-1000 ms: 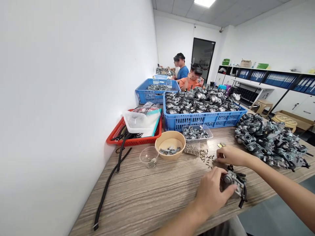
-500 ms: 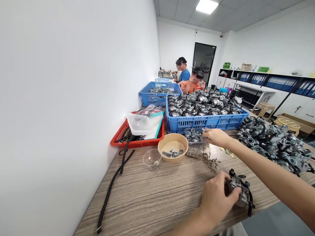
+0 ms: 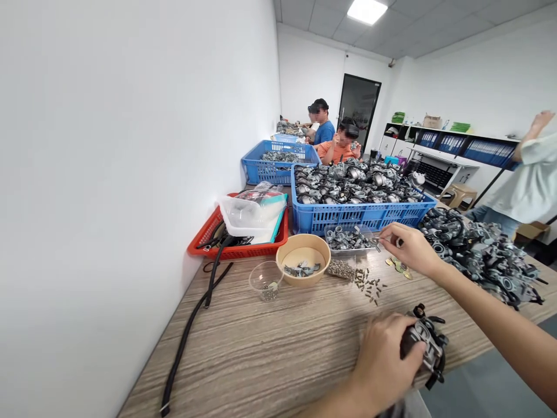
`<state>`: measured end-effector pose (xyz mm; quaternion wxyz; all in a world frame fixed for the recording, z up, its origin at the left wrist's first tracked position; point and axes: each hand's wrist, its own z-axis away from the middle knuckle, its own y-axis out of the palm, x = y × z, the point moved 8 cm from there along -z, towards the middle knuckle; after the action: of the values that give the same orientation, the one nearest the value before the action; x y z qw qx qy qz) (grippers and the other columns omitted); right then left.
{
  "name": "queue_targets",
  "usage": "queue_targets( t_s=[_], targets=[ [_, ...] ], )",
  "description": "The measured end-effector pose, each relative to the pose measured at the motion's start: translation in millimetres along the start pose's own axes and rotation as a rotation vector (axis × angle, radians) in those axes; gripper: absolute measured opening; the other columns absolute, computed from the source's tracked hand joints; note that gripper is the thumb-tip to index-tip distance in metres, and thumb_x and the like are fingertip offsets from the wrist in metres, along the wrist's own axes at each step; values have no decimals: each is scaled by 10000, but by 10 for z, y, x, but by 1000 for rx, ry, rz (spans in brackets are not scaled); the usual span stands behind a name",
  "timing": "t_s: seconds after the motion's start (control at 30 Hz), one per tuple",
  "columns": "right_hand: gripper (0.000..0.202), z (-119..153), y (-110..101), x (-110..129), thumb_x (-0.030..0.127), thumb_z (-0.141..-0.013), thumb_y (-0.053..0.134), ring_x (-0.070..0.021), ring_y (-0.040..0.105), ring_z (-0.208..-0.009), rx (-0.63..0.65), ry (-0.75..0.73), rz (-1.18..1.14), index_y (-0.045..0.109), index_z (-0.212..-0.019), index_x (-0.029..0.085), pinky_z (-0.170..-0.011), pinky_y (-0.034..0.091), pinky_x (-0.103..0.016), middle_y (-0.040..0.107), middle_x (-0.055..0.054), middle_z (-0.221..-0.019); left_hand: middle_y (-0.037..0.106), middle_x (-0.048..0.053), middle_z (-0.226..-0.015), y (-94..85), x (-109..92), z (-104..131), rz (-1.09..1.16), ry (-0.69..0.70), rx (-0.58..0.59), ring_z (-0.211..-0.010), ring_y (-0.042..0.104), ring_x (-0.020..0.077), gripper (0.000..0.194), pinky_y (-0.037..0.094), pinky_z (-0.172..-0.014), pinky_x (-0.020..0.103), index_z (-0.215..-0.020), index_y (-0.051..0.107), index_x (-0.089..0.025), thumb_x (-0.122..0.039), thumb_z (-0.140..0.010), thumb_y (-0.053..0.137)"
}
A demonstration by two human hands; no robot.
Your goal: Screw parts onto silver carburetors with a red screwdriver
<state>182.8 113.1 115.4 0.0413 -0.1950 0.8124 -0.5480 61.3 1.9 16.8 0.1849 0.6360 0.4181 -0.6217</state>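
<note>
My left hand [image 3: 385, 354] is closed around a carburetor [image 3: 429, 345] at the front right of the table, thumb on its near side. My right hand [image 3: 409, 247] pinches a small silver metal part [image 3: 376, 242] just beyond the right end of a clear plastic tray [image 3: 351, 251] of similar metal pieces; the part's exact shape is too small to tell. Brass screws or jets [image 3: 369, 284] lie loose on the wood between the two hands. Several gold-coloured flat discs [image 3: 398, 267] lie beneath my right hand.
Behind stands a blue crate [image 3: 361, 216] heaped with carburetors; more are in a pile [image 3: 487, 255] at right. A beige bowl [image 3: 304, 278], a clear cup [image 3: 266, 281], a red basket [image 3: 237, 253] and black hoses [image 3: 187, 342] are at left. Co-workers [image 3: 343, 148] sit beyond.
My right hand has moved right, away from the metal-piece tray, with the small part between its fingers. The carburetor has turned slightly in my left hand. A person in a light shirt has appeared at right.
</note>
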Motion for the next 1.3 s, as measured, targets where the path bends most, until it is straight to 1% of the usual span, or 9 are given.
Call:
queue_targets(
  t_s=[0.2, 0.43, 0.6, 0.7, 0.8, 0.93, 1.1, 1.2, 1.3],
  targets=[
    [259, 919, -468, 253, 351, -982, 620, -88, 538, -506, -127, 187, -230, 587, -763, 217, -459, 438, -228, 785, -74, -961, 746, 87, -1175, 48, -8, 15, 11, 24, 65, -1151, 638, 308, 280, 466, -1054, 516, -1121, 705, -187, -148, -847, 746],
    [168, 1731, -566, 716, 211, -956, 608, -64, 499, -400, -135, 148, -221, 551, -804, 252, -372, 406, -201, 796, -32, -906, 685, 72, -1093, 108, -39, 58, -34, 105, 122, -1054, 623, 284, 286, 457, -939, 459, -1039, 607, -203, -150, -791, 739],
    [154, 1886, -499, 766, 129, -959, 594, -67, 613, -454, -168, 62, -228, 540, -907, 264, -447, 482, -172, 805, -24, -949, 687, 72, -1128, 108, -53, 70, -61, 163, 125, -1070, 626, 277, 319, 445, -949, 450, -1106, 599, -204, -181, -818, 735],
    [121, 1897, -442, 731, 141, -995, 578, -126, 772, -703, -171, 16, -257, 584, -1000, 262, -620, 589, -183, 815, -50, -986, 695, 65, -1129, 107, -44, 62, -77, 152, 133, -1077, 636, 276, 365, 451, -962, 445, -1095, 610, -198, -202, -787, 805],
    [114, 1870, -411, 697, 163, -1032, 556, -162, 806, -888, -155, -8, -294, 609, -1057, 260, -733, 622, -203, 819, -64, -983, 715, 57, -1124, 109, -28, 51, -113, 131, 136, -1075, 654, 277, 359, 462, -957, 437, -1085, 624, -201, -225, -792, 831],
    [109, 1818, -413, 662, 198, -1051, 543, -173, 805, -849, -159, -6, -303, 632, -1056, 261, -694, 625, -217, 817, -76, -957, 743, 56, -1133, 107, -32, 47, -144, 158, 114, -1057, 677, 274, 359, 474, -936, 429, -1141, 629, -218, -297, -846, 817],
    [94, 1822, -397, 654, 195, -1015, 593, -162, 776, -742, -162, 4, -329, 643, -1035, 272, -639, 614, -228, 799, -51, -918, 746, 48, -1109, 102, -76, 71, -149, 241, 59, -1028, 682, 272, 317, 456, -908, 430, -1098, 632, -216, -238, -840, 816],
    [60, 1869, -513, 536, 262, -982, 650, -169, 728, -652, -224, 107, -364, 668, -926, 272, -521, 564, -246, 783, -50, -888, 745, 51, -1109, 95, -100, 87, -160, 269, 35, -1031, 686, 273, 320, 457, -902, 427, -1108, 635, -208, -217, -837, 805],
    [243, 1981, -858, 120, 314, -963, 660, -139, 580, -515, -546, 434, -482, 661, -730, 248, -393, 419, -254, 709, -44, -756, 749, 56, -1103, 92, -125, 99, -164, 296, 29, -1038, 695, 269, 319, 465, -901, 420, -1125, 634, -199, -231, -849, 789]
  ],
)
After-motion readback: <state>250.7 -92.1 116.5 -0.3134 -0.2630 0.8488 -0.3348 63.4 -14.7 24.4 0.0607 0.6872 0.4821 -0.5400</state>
